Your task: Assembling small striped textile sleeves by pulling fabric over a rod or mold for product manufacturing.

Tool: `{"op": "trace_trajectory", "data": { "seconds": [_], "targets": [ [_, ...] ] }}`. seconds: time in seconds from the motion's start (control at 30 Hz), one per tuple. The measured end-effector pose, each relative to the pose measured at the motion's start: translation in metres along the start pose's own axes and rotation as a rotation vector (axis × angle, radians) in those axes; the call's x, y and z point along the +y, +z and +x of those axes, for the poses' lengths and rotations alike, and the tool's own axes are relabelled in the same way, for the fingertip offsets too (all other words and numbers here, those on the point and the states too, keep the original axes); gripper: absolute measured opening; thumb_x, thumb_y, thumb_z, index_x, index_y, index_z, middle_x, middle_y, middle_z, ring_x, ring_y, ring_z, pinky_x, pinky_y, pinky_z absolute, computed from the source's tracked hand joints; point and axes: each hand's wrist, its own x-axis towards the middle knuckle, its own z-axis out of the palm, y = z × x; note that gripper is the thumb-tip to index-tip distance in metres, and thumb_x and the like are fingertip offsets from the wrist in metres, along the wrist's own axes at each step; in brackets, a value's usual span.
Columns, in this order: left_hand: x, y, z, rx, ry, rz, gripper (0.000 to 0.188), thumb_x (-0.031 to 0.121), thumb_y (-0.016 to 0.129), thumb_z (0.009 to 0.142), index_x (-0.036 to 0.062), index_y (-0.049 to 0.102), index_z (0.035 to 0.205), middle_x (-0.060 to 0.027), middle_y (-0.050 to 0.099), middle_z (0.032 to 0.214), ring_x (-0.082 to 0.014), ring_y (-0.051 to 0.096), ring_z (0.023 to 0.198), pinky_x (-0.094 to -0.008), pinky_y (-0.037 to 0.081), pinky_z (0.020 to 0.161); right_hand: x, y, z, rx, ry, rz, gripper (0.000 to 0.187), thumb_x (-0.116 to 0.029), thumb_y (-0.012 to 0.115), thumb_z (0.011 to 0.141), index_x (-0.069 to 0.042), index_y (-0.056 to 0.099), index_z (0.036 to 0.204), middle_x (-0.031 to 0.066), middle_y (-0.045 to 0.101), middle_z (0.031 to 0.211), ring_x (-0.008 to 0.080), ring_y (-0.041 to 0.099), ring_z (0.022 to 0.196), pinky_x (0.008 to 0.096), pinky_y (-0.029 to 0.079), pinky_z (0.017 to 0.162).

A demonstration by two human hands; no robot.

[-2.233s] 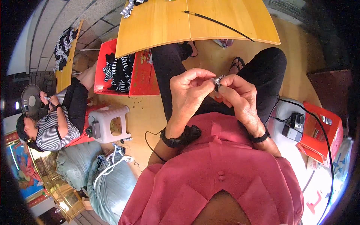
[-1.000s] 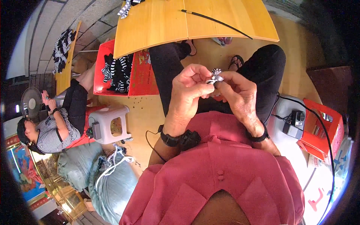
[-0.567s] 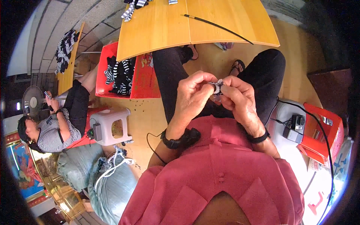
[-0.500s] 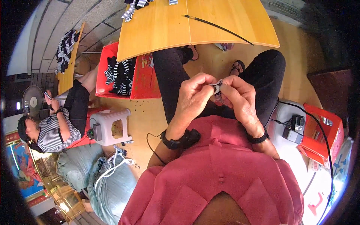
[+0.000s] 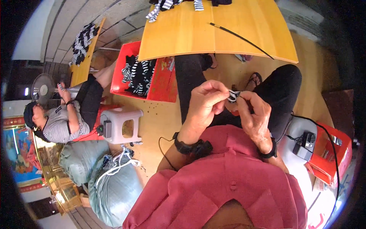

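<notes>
Cloth (image 5: 232,97) shows 2 tones, black and white, bunched small.

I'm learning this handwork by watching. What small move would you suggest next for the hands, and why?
I'd probably ease the fingertips slightly apart to flatten the small black-and-white fabric piece: the left hand and right hand pinch it from opposite sides, and it looks bunched between them, its details too small to tell.
</notes>
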Motion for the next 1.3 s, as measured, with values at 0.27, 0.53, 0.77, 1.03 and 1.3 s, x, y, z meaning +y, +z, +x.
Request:
{"op": "trace_trajectory", "data": {
  "seconds": [0.27,0.53,0.77,1.03,1.3],
  "targets": [
    [0.004,0.001,0.001,-0.131,-0.144,-0.365,0.014,-0.004,0.057,0.079,0.0073,0.050,0.083,-0.0028,0.052,0.067,-0.0066,0.043,0.043,-0.0184,0.031,0.035,0.005,0.011,-0.005,0.058,0.096,0.118,0.010,0.003,0.059,0.075,0.001,0.056,0.084,0.0135,0.057,0.065,0.0229,0.057,0.052,0.0296,0.044,0.048],
    [-0.006,0.015,0.000,0.028,0.118,0.018,0.018,-0.010,0.060,0.073,0.0026,0.052,0.084,-0.0043,0.057,0.074,-0.0084,0.053,0.053,-0.0209,0.041,0.041,0.002,0.005,0.002,0.090,0.409,0.506,0.008,-0.004,0.055,0.085,0.003,0.057,0.090,0.0007,0.058,0.067,0.0038,0.051,0.058,0.0202,0.042,0.050],
    [-0.015,0.023,0.000,0.150,0.230,0.251,0.010,-0.005,0.059,0.076,-0.0021,0.058,0.085,-0.0047,0.060,0.071,-0.0087,0.056,0.058,-0.0209,0.043,0.045,0.005,0.005,0.001,0.104,0.114,0.275,0.009,0.001,0.058,0.081,0.002,0.057,0.090,0.0078,0.060,0.074,0.0125,0.055,0.061,0.0253,0.046,0.055],
    [-0.018,0.020,0.003,0.195,0.183,0.010,0.006,-0.001,0.060,0.078,0.0000,0.058,0.084,-0.0051,0.060,0.071,-0.0094,0.055,0.055,-0.0206,0.041,0.046,0.009,0.012,-0.006,0.109,0.093,0.141,0.009,0.001,0.058,0.080,0.001,0.057,0.089,0.0084,0.059,0.073,0.0141,0.057,0.061,0.0257,0.046,0.055],
    [-0.016,0.016,0.003,-0.026,0.029,-0.310,0.011,-0.001,0.060,0.076,0.0030,0.054,0.084,-0.0026,0.056,0.068,-0.0069,0.044,0.045,-0.0193,0.031,0.040,0.013,0.015,-0.003,0.137,0.482,0.546,0.009,-0.005,0.055,0.085,0.003,0.056,0.089,0.0003,0.054,0.065,0.0042,0.044,0.054,0.0202,0.036,0.045]
  ]
}}
